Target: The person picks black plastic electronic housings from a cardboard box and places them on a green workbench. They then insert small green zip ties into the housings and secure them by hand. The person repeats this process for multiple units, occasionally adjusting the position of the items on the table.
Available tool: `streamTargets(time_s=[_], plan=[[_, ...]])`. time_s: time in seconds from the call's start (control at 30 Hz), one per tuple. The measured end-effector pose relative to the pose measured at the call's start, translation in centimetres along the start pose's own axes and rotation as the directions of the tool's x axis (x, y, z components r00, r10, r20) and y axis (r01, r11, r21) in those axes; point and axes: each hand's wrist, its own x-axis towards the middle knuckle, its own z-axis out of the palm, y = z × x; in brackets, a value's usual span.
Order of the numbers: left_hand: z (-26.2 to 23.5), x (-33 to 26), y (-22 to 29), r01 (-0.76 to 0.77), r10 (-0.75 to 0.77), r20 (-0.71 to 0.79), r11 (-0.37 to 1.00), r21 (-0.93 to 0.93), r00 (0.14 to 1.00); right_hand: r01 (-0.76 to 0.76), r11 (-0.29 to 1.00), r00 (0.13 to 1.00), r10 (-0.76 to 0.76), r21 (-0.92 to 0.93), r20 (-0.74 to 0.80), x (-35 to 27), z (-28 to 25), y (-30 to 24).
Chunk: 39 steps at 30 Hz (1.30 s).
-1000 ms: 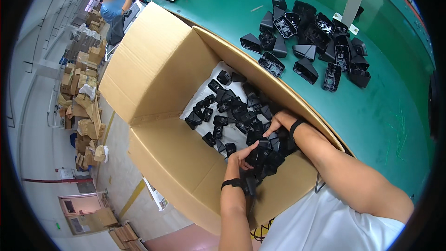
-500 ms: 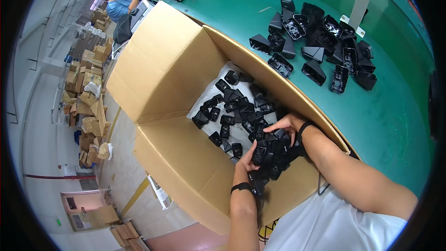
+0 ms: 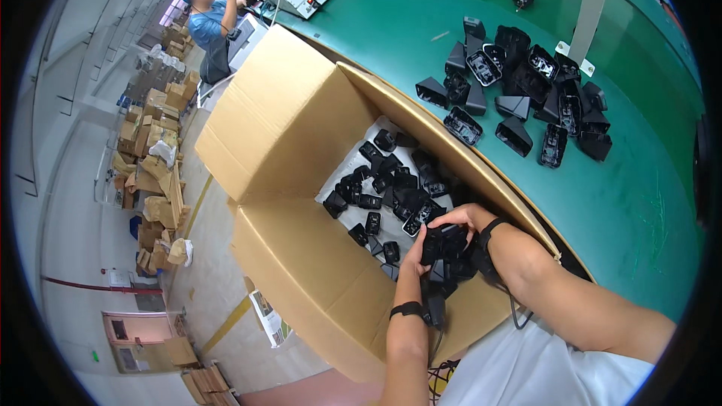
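Head: black plastic housings (image 3: 444, 244), bunched.

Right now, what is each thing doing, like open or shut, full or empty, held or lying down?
Cardboard box: open, flaps folded out, partly filled.
Black plastic parts in the box: lying loose on its bottom.
Bunch of black parts: held between both hands.
Left hand: pressed against the bunch.
Right hand: curled over the bunch.
Black parts on the green table: lying in a loose pile.
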Motion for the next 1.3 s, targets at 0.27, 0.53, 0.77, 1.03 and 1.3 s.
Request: streamTargets(time_s=[0.27, 0.53, 0.77, 1.03, 1.3], plan=[[0.8, -4.7, 6.5, -0.168, 0.167, -0.016, 0.985, -0.031, 0.986, 0.181, 0.974, 0.983, -0.176, -0.137, 0.044, -3.1, 0.2, -6.1], [-4.1, -9.5, 13.6, -0.384, 0.389, -0.073, 0.92, 0.076, 0.918, 0.437, 0.897, 0.898, -0.439, -0.064, -0.024, -9.4, 5.3, -12.7], [-5.1, -13.9, 19.2, -0.526, 0.545, -0.124, 0.836, 0.157, 0.829, 0.586, 0.808, 0.803, -0.589, -0.054, -0.091, -11.4, 6.7, -16.8], [-7.0, -16.9, 22.3, -0.629, 0.665, -0.17, 0.744, 0.224, 0.727, 0.709, 0.705, 0.7, -0.703, 0.002, -0.13, -16.0, 9.9, -18.8], [-6.7, -18.5, 24.3, -0.722, 0.743, -0.116, 0.669, 0.18, 0.659, 0.752, 0.657, 0.657, -0.741, 0.054, -0.139, -17.6, 10.0, -20.6]])
